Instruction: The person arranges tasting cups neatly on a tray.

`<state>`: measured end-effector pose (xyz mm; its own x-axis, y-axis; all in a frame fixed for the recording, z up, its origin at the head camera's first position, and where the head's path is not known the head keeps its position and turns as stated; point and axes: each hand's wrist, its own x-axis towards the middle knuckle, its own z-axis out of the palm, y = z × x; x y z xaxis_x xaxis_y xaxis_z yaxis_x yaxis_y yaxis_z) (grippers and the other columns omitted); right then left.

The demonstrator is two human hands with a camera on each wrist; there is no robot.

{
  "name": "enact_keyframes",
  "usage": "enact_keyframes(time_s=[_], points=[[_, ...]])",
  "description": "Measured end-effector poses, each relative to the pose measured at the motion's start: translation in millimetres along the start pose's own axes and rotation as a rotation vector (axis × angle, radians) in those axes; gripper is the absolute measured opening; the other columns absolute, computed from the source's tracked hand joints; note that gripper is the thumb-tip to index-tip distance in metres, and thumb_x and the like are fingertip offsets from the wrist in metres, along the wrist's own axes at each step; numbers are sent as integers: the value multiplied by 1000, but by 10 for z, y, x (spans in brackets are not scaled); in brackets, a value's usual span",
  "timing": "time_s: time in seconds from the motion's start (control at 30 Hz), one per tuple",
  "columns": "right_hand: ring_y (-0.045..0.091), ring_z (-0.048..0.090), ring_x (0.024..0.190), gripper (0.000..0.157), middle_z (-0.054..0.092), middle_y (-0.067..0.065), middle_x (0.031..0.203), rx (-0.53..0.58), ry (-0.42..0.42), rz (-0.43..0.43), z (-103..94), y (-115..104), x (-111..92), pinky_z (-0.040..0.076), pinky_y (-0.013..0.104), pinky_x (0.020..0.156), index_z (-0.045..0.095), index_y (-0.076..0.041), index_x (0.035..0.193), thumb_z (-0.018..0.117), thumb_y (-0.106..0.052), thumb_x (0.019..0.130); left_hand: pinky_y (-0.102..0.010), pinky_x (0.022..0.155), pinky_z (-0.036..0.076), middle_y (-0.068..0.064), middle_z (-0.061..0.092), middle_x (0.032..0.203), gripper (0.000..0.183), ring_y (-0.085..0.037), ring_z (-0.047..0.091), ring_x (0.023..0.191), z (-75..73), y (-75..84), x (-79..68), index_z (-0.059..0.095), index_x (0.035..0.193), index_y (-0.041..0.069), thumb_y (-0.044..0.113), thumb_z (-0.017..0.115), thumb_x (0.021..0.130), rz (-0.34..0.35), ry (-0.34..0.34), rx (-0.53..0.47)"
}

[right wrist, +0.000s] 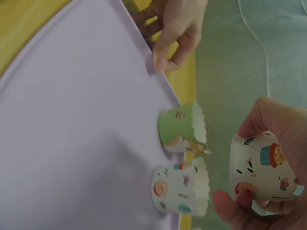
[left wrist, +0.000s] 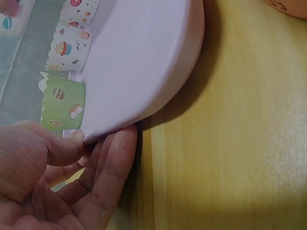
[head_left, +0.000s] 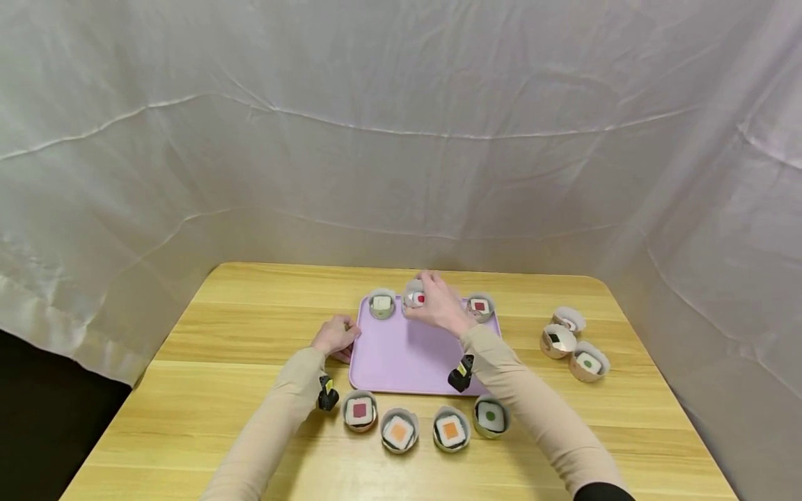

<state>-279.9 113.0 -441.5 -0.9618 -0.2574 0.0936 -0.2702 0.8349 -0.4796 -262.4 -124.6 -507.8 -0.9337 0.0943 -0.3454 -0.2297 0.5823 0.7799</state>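
Observation:
My left hand point(head_left: 336, 335) pinches the left edge of a pale purple tray point(head_left: 401, 362), thumb on top and fingers beneath, as the left wrist view shows. In my right hand point(head_left: 438, 305) is a white paper cup point(right wrist: 261, 170) printed with cupcakes, gripped by its side between thumb and fingers over the tray's back part. A green paper cup point(right wrist: 180, 127) stands in the back left corner of the tray, with a white patterned cup point(right wrist: 177, 189) beside it. Toward the back right corner sits another paper cup point(head_left: 480, 307) holding a white sushi-like piece with a red centre.
Several paper cups with white square sushi-like pieces line the tray's front: a red-centred one point(head_left: 360, 410), orange-centred ones point(head_left: 399, 431) and a green-centred one point(head_left: 491, 416). Three more cups point(head_left: 557, 341) cluster at the right. A pale curtain point(head_left: 401, 174) hangs behind the wooden table point(head_left: 250, 341).

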Motion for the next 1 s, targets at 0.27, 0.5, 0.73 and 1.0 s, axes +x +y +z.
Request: enact_keyframes(time_s=[0.27,0.5,0.73,1.0], points=[[30,61,101,61,58,17,123,41,-32,-39,135,-146,-7,57,43,85,53,-6,127,79,-26,76,-30,48,59,-9,60,65,15,-15,59,49,0,-1,-1,59,102,0,14,53,102,0,1,7],[33,64,104,58,66,16,117,22,-32,-83,228,-243,-6,57,45,88,56,-5,121,83,-27,74,-30,48,59,-9,60,65,15,-15,60,49,-3,14,-1,59,102,0,14,53,103,-1,-2,9],[35,63,112,53,69,13,117,-1,-35,-107,322,-316,2,53,47,98,58,-8,117,84,-27,74,-31,49,60,-10,61,65,15,-16,61,50,4,3,14,59,101,-1,13,53,102,8,-7,2],[33,67,102,62,66,19,117,-3,-79,-77,414,-356,18,58,45,87,54,-3,124,84,-25,74,-31,49,60,-9,60,65,16,-16,61,50,14,-11,29,58,102,-1,14,52,103,9,-11,6]])
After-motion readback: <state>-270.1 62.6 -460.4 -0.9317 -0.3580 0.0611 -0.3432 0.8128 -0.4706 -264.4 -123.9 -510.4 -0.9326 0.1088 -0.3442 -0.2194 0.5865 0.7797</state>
